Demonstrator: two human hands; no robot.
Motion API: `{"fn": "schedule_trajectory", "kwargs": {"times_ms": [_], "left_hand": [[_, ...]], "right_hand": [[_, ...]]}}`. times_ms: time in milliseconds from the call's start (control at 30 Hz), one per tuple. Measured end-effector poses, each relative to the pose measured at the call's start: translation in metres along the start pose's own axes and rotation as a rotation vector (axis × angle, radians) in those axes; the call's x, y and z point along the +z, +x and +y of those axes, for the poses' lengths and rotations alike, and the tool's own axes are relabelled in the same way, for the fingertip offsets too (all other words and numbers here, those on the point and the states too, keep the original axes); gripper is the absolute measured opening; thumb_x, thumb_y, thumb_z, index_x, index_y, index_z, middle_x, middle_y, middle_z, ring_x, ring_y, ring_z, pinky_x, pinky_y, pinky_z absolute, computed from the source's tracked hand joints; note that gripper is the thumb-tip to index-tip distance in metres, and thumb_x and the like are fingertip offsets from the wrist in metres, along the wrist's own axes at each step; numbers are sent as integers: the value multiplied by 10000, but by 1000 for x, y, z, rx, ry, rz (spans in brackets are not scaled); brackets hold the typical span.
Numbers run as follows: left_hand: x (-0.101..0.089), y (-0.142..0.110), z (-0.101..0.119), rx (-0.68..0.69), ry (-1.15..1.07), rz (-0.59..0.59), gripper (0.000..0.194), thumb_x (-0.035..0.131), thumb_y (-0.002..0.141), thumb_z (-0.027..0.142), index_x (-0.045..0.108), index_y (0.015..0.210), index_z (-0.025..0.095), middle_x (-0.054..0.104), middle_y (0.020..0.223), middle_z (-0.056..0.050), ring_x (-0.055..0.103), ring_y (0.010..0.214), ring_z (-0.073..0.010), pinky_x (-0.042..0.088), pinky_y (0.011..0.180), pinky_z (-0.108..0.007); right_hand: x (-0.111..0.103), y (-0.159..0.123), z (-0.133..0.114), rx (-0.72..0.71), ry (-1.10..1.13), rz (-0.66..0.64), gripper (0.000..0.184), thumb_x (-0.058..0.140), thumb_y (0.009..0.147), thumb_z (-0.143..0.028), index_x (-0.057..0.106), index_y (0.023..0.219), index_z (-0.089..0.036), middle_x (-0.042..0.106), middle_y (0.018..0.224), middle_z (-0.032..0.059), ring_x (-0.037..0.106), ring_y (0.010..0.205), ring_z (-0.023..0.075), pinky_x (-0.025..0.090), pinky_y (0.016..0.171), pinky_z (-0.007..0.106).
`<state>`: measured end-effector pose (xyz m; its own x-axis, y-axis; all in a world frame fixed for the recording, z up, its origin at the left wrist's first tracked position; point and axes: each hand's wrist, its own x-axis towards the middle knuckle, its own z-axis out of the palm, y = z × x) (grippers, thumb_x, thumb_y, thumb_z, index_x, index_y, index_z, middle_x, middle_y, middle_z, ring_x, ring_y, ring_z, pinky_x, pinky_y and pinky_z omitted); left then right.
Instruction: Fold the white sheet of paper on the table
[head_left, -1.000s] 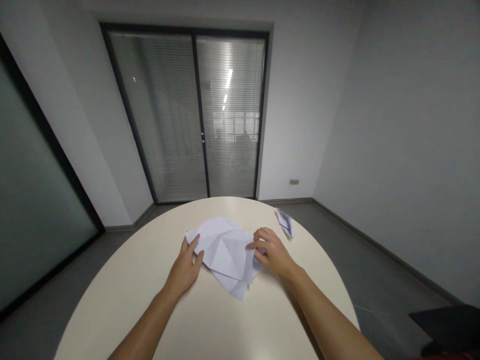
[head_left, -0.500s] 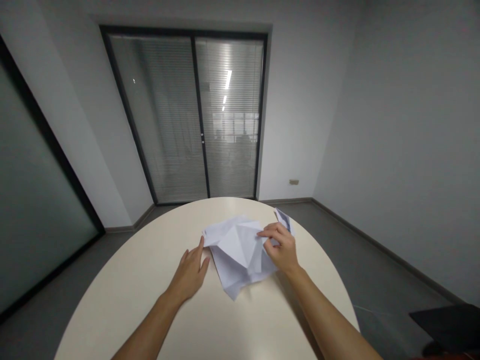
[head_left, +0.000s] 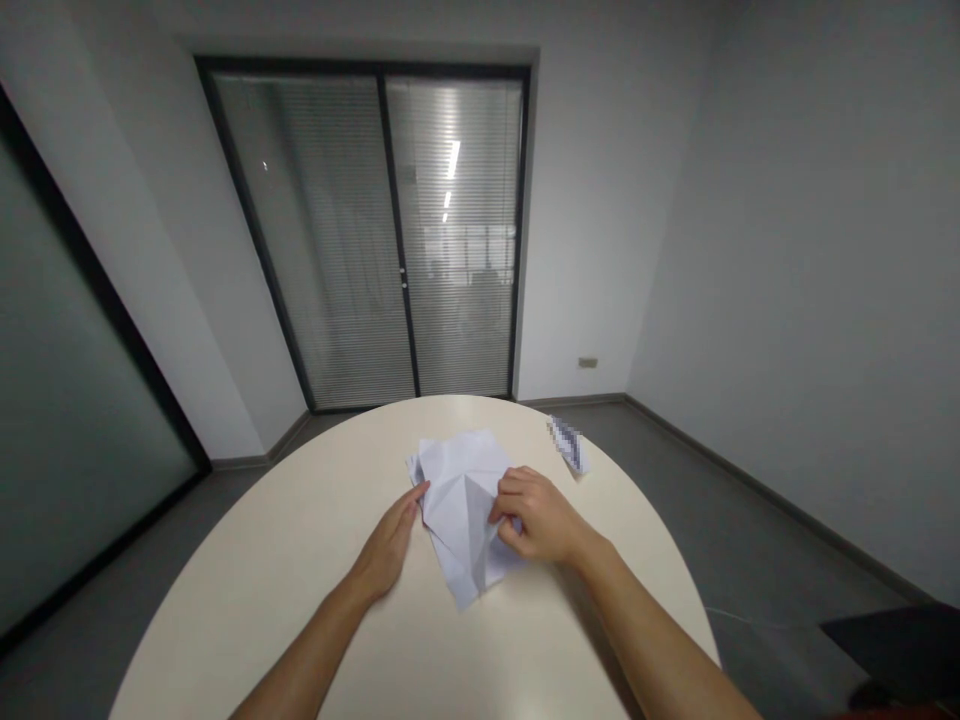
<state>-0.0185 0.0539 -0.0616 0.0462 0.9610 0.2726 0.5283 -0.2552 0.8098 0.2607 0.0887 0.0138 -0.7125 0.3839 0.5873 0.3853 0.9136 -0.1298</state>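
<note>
Creased white paper sheet (head_left: 461,500) lies matt on the smooth, faintly glossy cream table (head_left: 300,560).

White creased paper (head_left: 459,500) on cream table (head_left: 300,570).

No writing can be read anywhere (the small folded paper (head_left: 570,446) is blurred).

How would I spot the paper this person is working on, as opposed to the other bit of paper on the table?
Start at the round cream table in front of the glass doors with blinds. Near its middle lies a creased white sheet, with the left hand touching its left edge and the right hand pressing on its right side. The other, a small folded paper, sits alone near the far right rim, untouched.
</note>
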Motion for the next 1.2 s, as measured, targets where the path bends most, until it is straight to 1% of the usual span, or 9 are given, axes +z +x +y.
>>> {"fn": "schedule_trajectory", "kwargs": {"times_ms": [200,367,467,533,600,767,967,1133,1200], "left_hand": [[3,3,3,83,373,-169,529,288,1040,456,566,1419,213,455,1566,-90,404,1460,-247,239,1240,-524],[6,1,5,169,559,-161,530,383,1016,414,516,1461,159,451,1562,-125,439,1438,-258,325,1205,-482],[6,0,3,201,579,-137,537,443,987,380,494,1476,162,442,1566,-131,444,1435,-259,337,1200,-466],[6,0,1,208,584,-125,541,451,980,378,494,1475,165,442,1566,-134,443,1435,-265,343,1193,-467],[8,0,2,198,587,-119,563,465,968,398,492,1477,157,457,1556,-143,450,1427,-288,347,1183,-483],[11,-2,6,146,548,-58,569,521,920,414,550,1429,161,560,1465,-169,502,1355,-345,365,1141,-529],[6,-4,7,114,556,-32,493,484,951,441,640,1332,170,624,1384,-164,526,1318,-330,379,1142,-508],[6,-4,-2,101,536,59,476,486,963,399,633,1330,134,484,1523,-171,440,1410,-336,365,1175,-523],[7,-4,-6,133,518,109,465,512,955,382,618,1346,155,339,1622,-143,341,1477,-340,344,1194,-535]], "right_hand": [[4,4,-10,69,121,-186,156,677,702,-186,753,837,-208,707,750,20,625,765,189,437,831,316],[6,6,-15,153,196,-222,167,699,824,-359,770,881,-220,697,711,10,620,693,165,446,747,277],[13,1,-1,437,105,-106,293,555,954,-411,765,975,-207,742,856,60,661,807,191,462,775,293],[21,-8,16,634,-2,24,353,577,940,-403,713,1175,-178,737,1083,130,659,1001,249,471,875,350],[28,-17,33,737,-33,11,381,637,894,-405,712,1177,-160,718,1164,169,656,1050,286,472,921,400],[37,-29,56,849,127,20,430,631,879,-412,685,1227,-167,743,1090,126,688,952,251,505,853,364],[47,-28,62,853,153,-1,357,668,825,-301,709,1163,-194,742,969,69,677,831,207,510,792,326],[33,-30,75,744,-120,184,320,529,878,-150,741,1115,-182,691,1193,130,620,1121,262,457,1008,415],[23,-36,82,844,-333,320,404,525,885,-148,697,1247,-203,565,1407,164,500,1296,345,409,1050,536]]}}
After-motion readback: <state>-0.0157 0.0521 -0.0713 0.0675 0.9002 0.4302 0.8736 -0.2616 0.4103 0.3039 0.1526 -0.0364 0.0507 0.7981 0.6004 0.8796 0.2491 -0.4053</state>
